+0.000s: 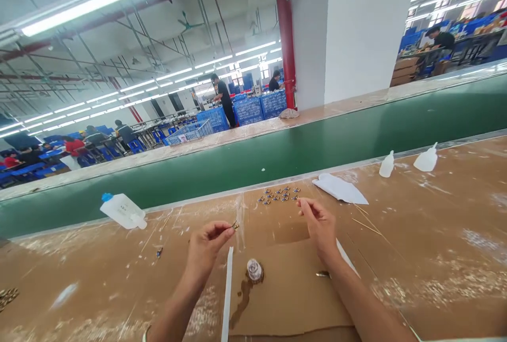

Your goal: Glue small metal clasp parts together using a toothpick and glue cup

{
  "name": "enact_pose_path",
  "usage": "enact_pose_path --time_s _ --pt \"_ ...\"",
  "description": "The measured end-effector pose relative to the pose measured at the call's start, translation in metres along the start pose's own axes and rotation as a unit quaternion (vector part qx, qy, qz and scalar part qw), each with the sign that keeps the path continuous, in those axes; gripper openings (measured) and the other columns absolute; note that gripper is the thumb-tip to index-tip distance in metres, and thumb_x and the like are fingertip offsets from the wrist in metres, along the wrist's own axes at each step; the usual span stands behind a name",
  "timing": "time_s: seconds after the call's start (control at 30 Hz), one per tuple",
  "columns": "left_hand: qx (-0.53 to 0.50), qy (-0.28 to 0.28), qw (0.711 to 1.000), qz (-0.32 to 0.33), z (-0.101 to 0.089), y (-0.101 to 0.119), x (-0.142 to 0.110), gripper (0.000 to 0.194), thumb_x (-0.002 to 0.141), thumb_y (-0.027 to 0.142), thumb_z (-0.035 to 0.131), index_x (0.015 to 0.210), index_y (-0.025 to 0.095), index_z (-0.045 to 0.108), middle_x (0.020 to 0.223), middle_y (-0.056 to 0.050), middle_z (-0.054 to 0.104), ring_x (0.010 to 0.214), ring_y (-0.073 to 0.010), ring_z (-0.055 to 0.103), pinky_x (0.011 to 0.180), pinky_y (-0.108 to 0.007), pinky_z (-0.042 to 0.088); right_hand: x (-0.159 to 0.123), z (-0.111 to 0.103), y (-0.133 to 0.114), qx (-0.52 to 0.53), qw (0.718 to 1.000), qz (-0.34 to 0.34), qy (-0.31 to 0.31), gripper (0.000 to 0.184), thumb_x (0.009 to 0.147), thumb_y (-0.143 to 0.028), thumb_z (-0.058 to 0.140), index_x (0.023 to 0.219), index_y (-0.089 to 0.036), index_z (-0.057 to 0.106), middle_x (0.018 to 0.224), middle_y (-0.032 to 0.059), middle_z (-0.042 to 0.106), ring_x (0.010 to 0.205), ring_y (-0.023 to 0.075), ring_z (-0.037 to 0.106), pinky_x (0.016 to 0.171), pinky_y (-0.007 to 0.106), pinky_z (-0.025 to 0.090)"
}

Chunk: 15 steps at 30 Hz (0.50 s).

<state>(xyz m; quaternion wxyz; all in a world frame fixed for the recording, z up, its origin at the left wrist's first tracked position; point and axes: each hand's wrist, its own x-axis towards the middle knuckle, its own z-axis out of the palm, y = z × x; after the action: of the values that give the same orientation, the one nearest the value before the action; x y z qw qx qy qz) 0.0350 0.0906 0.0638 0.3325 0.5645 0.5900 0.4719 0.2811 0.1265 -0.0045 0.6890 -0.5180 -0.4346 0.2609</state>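
Head | left hand (209,243) angled inward, grip pinching small piece (236,226) | right hand (320,221) bent inward, grip unclear

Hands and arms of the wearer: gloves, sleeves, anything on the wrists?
Left hand and right hand are both bare, no gloves. Left forearm and right forearm show no sleeves in frame. A thin pale band shows by the left forearm at the bottom edge; can't tell what kind. No cables or markings visible.
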Motion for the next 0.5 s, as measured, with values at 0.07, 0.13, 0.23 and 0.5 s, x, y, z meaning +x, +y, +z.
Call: enact_pose_path --time_s 0.07,0.13,0.23,0.5 --pt "0.003 -0.033 0.999 -0.021 0.010 -0.006 0.033 0.023 0.060 0.037 0.074 0.070 0.017 0.069 0.069 -0.002 0.070 0.068 -0.0152 0.063 0.070 -0.026 0.049 0.001 0.002 0.009 -0.009 1.000 -0.009 -0.006 0.043 0.078 -0.055 0.054 0.076 -0.014 0.066 0.073 0.0051 0.062 0.061 0.0120 0.054 0.059 0.023 0.046" --pt "0.014 -0.051 0.998 -0.025 0.022 -0.016 0.062 0.023 0.058 0.036 0.074 0.067 0.016 0.068 0.064 -0.001 0.067 0.064 -0.0142 0.060 0.067 -0.026 0.046 0.001 0.000 0.016 -0.033 0.999 -0.026 -0.013 0.042 0.079 -0.055 0.054 0.076 -0.014 0.066 0.074 0.0052 0.062 0.061 0.0122 0.054 0.059 0.023 0.046" --pt "0.032 -0.060 0.997 -0.024 0.041 -0.032 0.101 0.023 0.056 0.034 0.077 0.062 0.015 0.065 0.059 0.000 0.064 0.060 -0.0138 0.058 0.064 -0.026 0.044 0.000 -0.002 0.024 -0.073 0.996 -0.049 -0.024 0.043 0.083 -0.054 0.049 0.077 -0.015 0.066 0.075 0.0051 0.063 0.060 0.0117 0.053 0.057 0.022 0.046" --pt "0.119 -0.102 0.986 -0.058 0.090 -0.065 0.167 0.023 0.085 0.032 0.061 0.073 0.012 0.059 0.066 0.003 0.058 0.059 -0.0097 0.056 0.060 -0.026 0.049 0.003 0.003 0.029 -0.082 0.993 -0.080 -0.036 0.039 0.087 -0.050 0.048 0.081 -0.016 0.066 0.080 0.0056 0.064 0.065 0.0124 0.057 0.055 0.021 0.048"
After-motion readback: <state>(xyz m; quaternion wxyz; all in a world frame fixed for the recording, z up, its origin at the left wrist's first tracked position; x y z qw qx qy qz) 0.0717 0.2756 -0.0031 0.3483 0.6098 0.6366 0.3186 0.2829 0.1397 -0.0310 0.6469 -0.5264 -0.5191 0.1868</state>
